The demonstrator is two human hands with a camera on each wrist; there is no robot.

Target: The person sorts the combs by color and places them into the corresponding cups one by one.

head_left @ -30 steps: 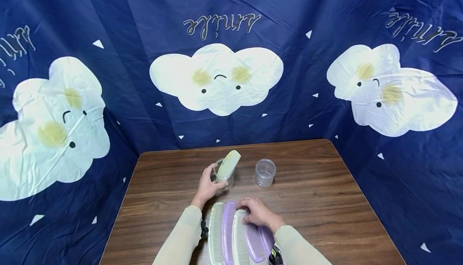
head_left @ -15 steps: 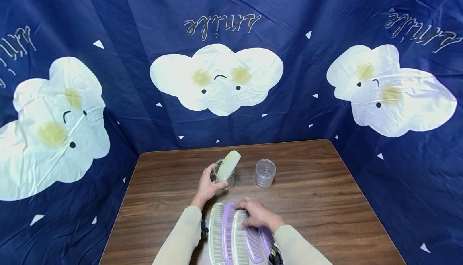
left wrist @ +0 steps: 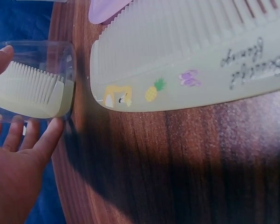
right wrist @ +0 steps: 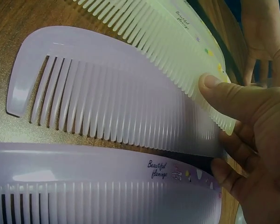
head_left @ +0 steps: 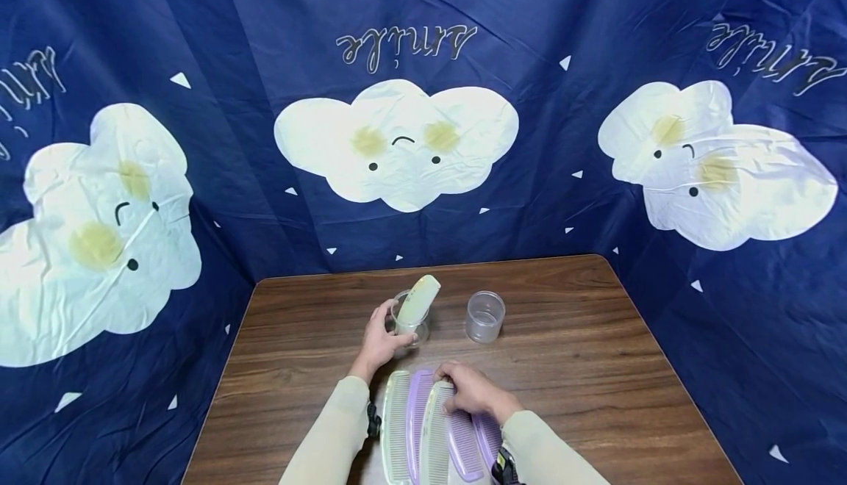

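Observation:
My left hand [head_left: 379, 338] holds a clear cup [head_left: 424, 329] at the back of the table, thumb on one side and fingers on the other. A pale green comb [head_left: 420, 298] leans in that cup, its upper end above the rim. Lower down, my right hand [head_left: 471, 388] pinches the far end of another pale green comb [right wrist: 177, 51], thumb on top. In the right wrist view this comb overlaps a purple comb [right wrist: 98, 93], and a second purple comb [right wrist: 93, 163] lies below. Further left are a purple comb [head_left: 417, 415] and a green comb [head_left: 396, 430].
A second clear cup [head_left: 485, 317] stands right of the held one, nothing visible inside. The wooden table [head_left: 595, 382] is enclosed by dark blue cloth [head_left: 556, 228] with cloud prints at the back and both sides.
My right hand now pinches the green comb's end. That comb has tilted, its near end swinging slightly left. My left hand and the cup have stayed put.

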